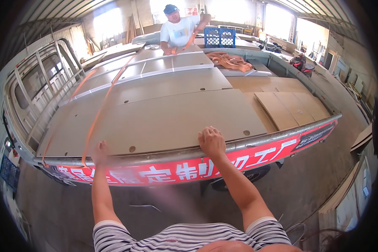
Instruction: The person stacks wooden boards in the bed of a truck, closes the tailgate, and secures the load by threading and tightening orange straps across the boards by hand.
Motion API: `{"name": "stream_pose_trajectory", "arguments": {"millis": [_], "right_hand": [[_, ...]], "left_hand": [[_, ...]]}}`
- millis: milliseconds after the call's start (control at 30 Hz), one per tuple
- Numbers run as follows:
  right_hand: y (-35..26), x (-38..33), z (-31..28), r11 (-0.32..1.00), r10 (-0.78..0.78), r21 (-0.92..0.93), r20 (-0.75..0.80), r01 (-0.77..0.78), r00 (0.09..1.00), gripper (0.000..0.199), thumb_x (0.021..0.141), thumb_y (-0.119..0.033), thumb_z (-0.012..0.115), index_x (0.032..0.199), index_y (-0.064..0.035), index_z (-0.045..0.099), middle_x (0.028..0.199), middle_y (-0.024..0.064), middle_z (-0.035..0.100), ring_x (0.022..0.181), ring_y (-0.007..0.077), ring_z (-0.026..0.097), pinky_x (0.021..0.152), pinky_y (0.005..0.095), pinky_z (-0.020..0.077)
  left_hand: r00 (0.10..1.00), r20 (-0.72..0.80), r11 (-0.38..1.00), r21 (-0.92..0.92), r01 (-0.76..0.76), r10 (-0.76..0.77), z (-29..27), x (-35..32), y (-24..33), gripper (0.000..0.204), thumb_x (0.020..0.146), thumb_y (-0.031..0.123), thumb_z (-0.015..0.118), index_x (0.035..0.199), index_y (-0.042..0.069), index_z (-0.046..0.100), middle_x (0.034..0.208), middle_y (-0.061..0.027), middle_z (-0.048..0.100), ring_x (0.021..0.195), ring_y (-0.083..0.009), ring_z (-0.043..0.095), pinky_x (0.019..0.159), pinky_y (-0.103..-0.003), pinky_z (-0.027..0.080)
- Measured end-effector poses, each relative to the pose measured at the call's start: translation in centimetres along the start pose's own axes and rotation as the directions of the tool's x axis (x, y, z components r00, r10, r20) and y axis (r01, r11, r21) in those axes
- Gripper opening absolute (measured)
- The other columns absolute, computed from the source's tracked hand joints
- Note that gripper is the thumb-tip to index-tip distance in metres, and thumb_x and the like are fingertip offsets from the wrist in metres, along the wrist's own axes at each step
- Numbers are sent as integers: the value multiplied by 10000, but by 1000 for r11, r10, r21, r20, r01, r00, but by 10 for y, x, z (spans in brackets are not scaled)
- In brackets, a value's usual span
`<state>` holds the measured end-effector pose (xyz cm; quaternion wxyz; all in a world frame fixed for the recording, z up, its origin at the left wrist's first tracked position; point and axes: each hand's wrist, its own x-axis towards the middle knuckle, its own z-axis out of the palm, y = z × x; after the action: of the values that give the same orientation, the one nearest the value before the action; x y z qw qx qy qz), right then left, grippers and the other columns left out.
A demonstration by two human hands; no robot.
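Note:
My right hand (213, 143) rests on the metal side rail (252, 143) of a truck bed, its fingers curled over the top. Motion blurs my left hand (100, 153), which is by the same rail, just right of an orange strap (97, 117); its fingers do not show clearly. That strap runs across large flat grey-brown panels (176, 111) and down over the rail. A second orange strap (82, 84) crosses them further left. Across the load, a person in a cap and white T-shirt (179, 31) handles an orange strap (190, 42).
A heap of orange straps (230, 61) lies at the load's far right, near a blue plastic crate (219, 38). Brown boards (292, 110) lie lower in the bed. The cab guard frame (42, 71) rises at left. A parked motorbike (300, 63) and leaning boards (340, 189) are to the right.

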<state>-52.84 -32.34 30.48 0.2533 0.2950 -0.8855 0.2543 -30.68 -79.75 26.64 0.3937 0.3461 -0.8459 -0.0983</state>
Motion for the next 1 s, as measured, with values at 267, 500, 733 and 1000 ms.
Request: {"name": "stream_pose_trajectory", "arguments": {"millis": [267,500,733,1000], "right_hand": [[10,2,6,976,-162,110,-197,186,967,177,888,-193,579,887,-17,566,961,143,638,981,330,585,946,457,448],[17,2,-11,966,-194,147,-145,215,970,138,867,-165,594,860,-38,542,862,121,589,878,313,556,856,436,429],[22,-1,-23,864,-91,488,-86,122,992,92,815,-71,638,836,-44,552,806,111,570,800,310,538,766,399,422],[50,6,-41,740,-69,672,39,25,997,109,803,1,622,902,-14,581,886,108,612,850,308,576,772,378,466]], "left_hand": [[962,250,994,42,100,-107,11,17,-11,422,949,431,451,1024,62,642,909,-191,665,886,-413,624,751,-509,479],[935,352,964,-258,58,38,126,93,95,366,937,306,524,1065,-27,603,933,-222,672,850,-331,658,748,-468,504],[589,329,673,-425,-605,738,250,85,410,577,847,250,623,1361,61,442,1311,-181,543,1252,-341,475,1059,-438,366],[485,646,751,-218,-623,590,326,73,574,558,890,251,501,1395,40,393,1357,-147,522,1321,-322,426,1113,-443,314]]}}
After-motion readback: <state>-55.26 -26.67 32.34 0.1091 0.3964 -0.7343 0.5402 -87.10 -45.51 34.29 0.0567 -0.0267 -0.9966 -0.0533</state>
